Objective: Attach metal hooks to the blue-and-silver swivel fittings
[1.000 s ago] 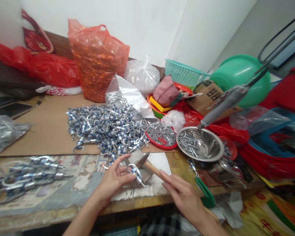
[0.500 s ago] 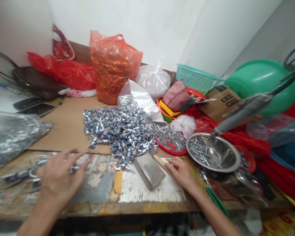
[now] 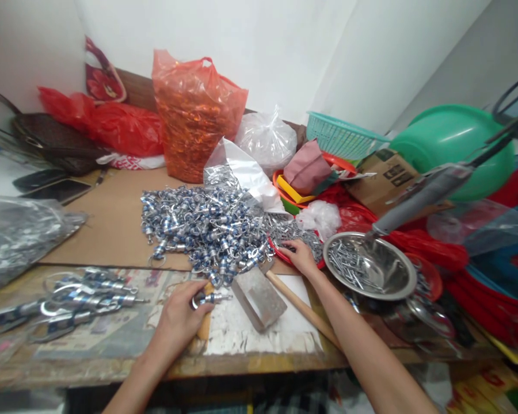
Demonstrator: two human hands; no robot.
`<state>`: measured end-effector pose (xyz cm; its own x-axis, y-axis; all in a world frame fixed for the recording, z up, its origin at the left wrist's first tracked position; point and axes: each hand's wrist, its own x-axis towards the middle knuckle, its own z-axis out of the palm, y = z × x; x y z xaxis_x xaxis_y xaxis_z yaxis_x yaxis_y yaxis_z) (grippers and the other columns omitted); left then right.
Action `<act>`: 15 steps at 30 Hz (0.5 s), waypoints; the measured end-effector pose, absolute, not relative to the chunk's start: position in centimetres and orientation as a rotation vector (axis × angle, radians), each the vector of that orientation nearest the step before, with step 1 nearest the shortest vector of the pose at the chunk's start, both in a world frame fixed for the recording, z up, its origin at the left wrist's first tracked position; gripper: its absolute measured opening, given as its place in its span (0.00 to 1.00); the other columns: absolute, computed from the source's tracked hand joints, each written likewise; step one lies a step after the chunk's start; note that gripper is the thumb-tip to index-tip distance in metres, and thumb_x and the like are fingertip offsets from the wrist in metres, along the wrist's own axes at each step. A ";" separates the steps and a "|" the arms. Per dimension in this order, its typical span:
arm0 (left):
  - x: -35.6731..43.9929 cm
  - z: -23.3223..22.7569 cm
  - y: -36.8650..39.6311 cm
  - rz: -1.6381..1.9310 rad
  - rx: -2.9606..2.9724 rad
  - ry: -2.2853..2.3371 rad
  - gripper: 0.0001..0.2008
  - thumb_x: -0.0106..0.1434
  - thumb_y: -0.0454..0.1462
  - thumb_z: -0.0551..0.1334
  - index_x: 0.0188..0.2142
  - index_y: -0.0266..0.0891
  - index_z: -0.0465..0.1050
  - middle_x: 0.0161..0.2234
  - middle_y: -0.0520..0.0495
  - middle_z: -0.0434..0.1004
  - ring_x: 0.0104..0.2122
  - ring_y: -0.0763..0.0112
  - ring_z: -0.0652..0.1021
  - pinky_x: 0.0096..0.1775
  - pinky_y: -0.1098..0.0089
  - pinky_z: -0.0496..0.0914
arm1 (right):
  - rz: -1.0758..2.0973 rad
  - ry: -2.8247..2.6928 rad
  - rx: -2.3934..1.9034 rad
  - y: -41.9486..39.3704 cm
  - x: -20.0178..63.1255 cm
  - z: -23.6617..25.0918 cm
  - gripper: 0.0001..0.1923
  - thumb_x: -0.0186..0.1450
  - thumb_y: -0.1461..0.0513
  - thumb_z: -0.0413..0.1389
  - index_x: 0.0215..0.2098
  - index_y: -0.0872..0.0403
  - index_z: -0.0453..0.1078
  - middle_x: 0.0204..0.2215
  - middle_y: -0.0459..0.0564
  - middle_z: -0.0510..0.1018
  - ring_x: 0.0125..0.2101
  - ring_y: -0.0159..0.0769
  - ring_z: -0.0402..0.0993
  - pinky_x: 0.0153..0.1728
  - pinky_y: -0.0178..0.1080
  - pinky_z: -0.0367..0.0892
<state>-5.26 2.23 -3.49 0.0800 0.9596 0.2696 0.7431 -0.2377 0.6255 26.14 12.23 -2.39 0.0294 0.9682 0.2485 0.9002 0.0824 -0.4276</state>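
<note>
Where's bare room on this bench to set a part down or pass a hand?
Free: the brown cardboard sheet between the pile of blue-silver fittings and the phones; also the white patch between the left hand and the mallet. Crowded: everything right of the pile, around the right hand and steel bowl.

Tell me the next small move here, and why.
Probably pinch one small metal piece off the red plate: the right hand already rests on that pile, while the left hand holds a blue-and-silver swivel ready beside the hammer.
</note>
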 end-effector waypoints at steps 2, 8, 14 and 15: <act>-5.4 -3.3 2.1 0.918 2.032 1.714 0.16 0.50 0.41 0.61 0.37 0.35 0.73 0.36 0.42 0.77 0.38 0.59 0.75 0.42 0.61 0.68 | 0.201 -1.877 -1.783 11.9 26.3 -2.3 0.11 0.56 0.56 0.55 0.34 0.52 0.75 0.33 0.48 0.76 0.34 0.35 0.71 0.38 0.36 0.63; -5.3 -3.1 1.9 0.885 2.024 1.754 0.13 0.55 0.43 0.57 0.30 0.37 0.76 0.28 0.45 0.75 0.33 0.61 0.75 0.38 0.63 0.69 | 0.137 -1.698 -1.712 10.8 27.4 -2.2 0.11 0.58 0.58 0.53 0.31 0.53 0.76 0.33 0.51 0.76 0.36 0.38 0.70 0.40 0.39 0.62; -5.7 -1.7 1.1 1.099 1.813 1.691 0.11 0.53 0.42 0.58 0.29 0.39 0.76 0.32 0.45 0.77 0.34 0.63 0.76 0.37 0.66 0.70 | 0.177 -1.487 -1.652 8.9 26.6 -0.7 0.13 0.58 0.59 0.51 0.32 0.57 0.75 0.30 0.53 0.75 0.33 0.39 0.70 0.39 0.43 0.63; -5.5 -1.2 0.9 1.136 1.795 1.657 0.11 0.53 0.42 0.59 0.29 0.39 0.77 0.31 0.46 0.77 0.33 0.63 0.76 0.36 0.67 0.70 | 0.205 -1.467 -1.627 8.3 25.7 -0.3 0.13 0.59 0.59 0.50 0.33 0.57 0.74 0.31 0.53 0.76 0.34 0.39 0.71 0.39 0.42 0.64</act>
<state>-5.53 0.91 -1.18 -0.0574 0.9616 0.2684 0.5972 -0.1823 0.7811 25.73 8.29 -0.29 0.2798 0.8589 0.4290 0.7080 0.1172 -0.6964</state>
